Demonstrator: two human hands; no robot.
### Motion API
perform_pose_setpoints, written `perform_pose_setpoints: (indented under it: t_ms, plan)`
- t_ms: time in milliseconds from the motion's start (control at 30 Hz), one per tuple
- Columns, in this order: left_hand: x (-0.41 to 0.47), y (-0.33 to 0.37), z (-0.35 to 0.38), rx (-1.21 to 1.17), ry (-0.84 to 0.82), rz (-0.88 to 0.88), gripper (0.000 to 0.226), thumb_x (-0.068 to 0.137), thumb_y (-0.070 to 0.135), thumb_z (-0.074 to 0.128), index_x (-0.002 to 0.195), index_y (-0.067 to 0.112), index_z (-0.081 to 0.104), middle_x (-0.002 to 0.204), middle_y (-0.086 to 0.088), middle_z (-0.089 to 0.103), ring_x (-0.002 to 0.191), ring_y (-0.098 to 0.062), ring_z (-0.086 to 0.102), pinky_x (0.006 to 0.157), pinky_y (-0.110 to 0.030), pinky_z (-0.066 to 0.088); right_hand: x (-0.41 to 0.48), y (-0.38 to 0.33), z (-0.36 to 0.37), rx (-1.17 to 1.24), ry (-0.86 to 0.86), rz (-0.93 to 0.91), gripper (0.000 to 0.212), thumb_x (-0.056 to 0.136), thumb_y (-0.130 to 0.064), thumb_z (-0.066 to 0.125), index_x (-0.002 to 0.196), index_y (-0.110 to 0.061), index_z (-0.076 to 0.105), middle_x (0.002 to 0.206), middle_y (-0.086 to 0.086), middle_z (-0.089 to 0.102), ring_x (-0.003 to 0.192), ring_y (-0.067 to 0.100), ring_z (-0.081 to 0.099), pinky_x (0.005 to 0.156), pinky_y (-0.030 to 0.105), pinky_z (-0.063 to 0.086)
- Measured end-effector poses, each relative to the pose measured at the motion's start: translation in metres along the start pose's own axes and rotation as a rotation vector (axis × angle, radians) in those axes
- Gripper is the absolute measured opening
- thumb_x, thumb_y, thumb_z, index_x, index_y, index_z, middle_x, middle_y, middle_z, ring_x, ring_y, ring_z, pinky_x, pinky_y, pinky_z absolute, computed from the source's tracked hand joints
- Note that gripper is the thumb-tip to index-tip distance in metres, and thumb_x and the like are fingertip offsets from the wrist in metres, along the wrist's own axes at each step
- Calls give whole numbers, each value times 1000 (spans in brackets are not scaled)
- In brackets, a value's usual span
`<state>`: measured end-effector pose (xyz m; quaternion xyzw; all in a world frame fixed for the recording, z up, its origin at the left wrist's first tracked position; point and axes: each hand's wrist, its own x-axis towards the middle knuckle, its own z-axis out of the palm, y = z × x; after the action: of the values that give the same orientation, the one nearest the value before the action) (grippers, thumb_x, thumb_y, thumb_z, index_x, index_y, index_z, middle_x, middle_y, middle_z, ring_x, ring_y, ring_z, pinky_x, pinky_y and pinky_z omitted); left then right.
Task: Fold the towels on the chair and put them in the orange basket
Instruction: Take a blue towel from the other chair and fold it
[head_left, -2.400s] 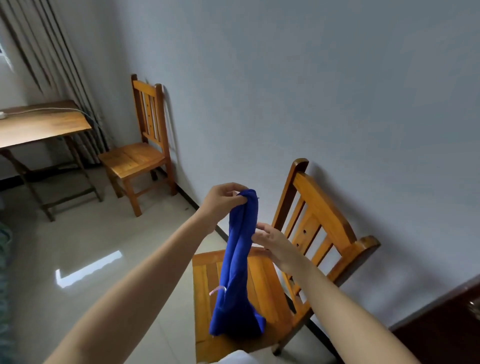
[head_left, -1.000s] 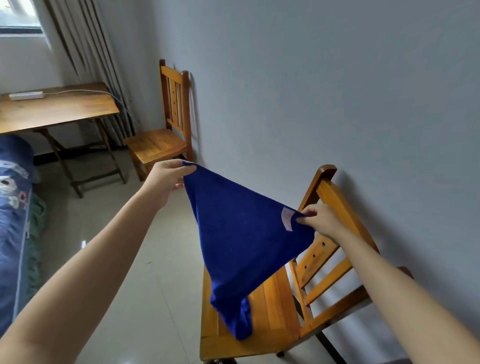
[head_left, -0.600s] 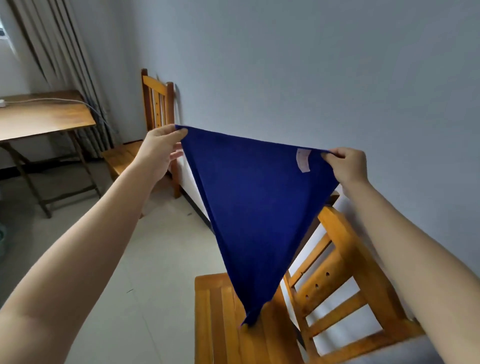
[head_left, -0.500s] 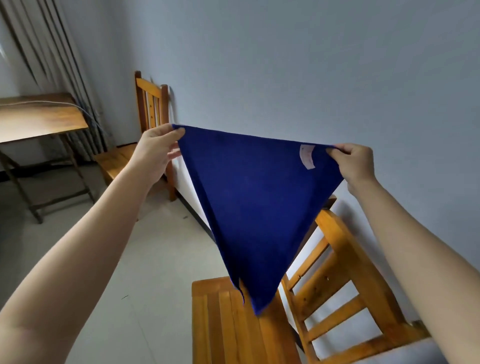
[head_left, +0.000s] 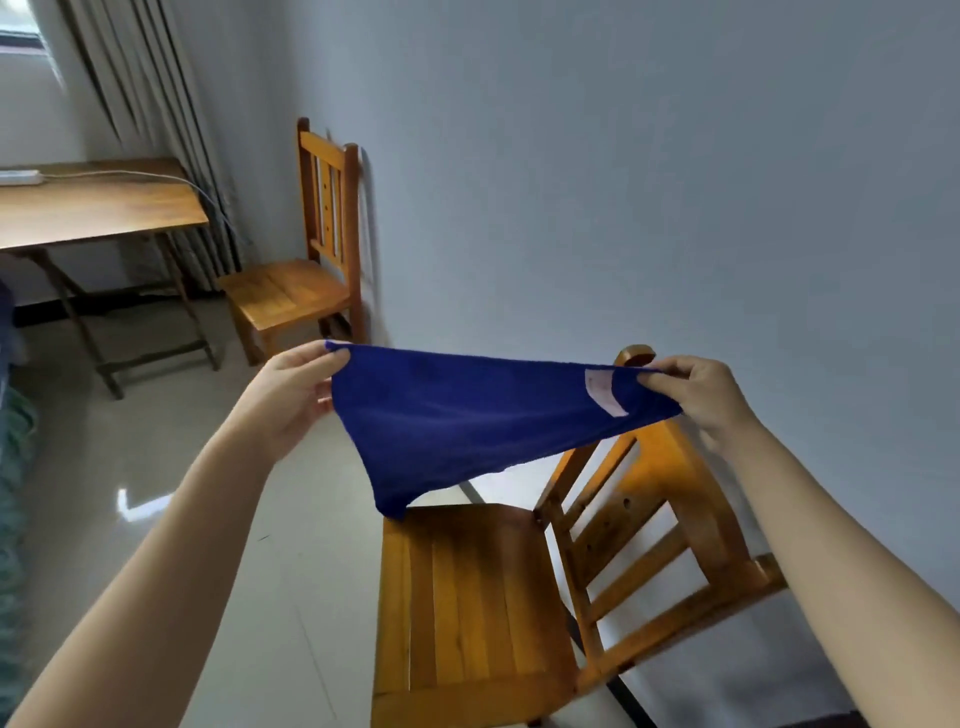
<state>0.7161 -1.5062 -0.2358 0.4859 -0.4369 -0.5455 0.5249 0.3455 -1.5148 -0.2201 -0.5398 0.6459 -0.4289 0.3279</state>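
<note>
A dark blue towel (head_left: 467, 421) with a small white label hangs stretched between my two hands above a wooden chair (head_left: 483, 603). My left hand (head_left: 291, 395) pinches its left corner. My right hand (head_left: 696, 395) pinches the right corner near the label. The towel's lowest corner dangles just above the back edge of the chair seat. The seat under it is bare. No orange basket is in view.
A second wooden chair (head_left: 296, 291) stands against the grey wall further back. A wooden desk (head_left: 98, 208) with a white cable sits at the left by the curtains (head_left: 150, 104). Bedding (head_left: 13, 467) lines the left edge. Glossy tiled floor lies between.
The towel went from a bunched hang in my left hand to spread between both hands. Since half a second ago my hands have dropped lower and the hanging corner has swung up.
</note>
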Motion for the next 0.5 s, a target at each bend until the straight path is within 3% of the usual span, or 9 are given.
perform_pose_setpoints:
  t_ms: [100,300,500]
  plan:
    - [-60,-51,-1,-2,22,-110,15,94,12,47,94,12,62,83,-3,71,80,-17,65,65,-24,56,-44,34,-6,-71,-140,65,13,90,-8,56,86,-18,63,87,0,66,84,14,60,62,22,47]
    - [-159,-151,12,-108,130,-358,16,95,10,45,100,4,59,89,-12,65,83,-22,61,56,-20,55,-126,109,-10,-77,-269,267,13,89,-4,57,86,-16,62,90,3,65,87,19,60,63,23,47]
    - [-219,-227,16,-67,208,-566,17,95,10,48,100,2,62,78,-8,69,69,-18,63,54,-21,52,-199,187,-7,-93,-331,441,10,90,-7,56,87,-15,61,92,7,65,83,15,61,58,20,46]
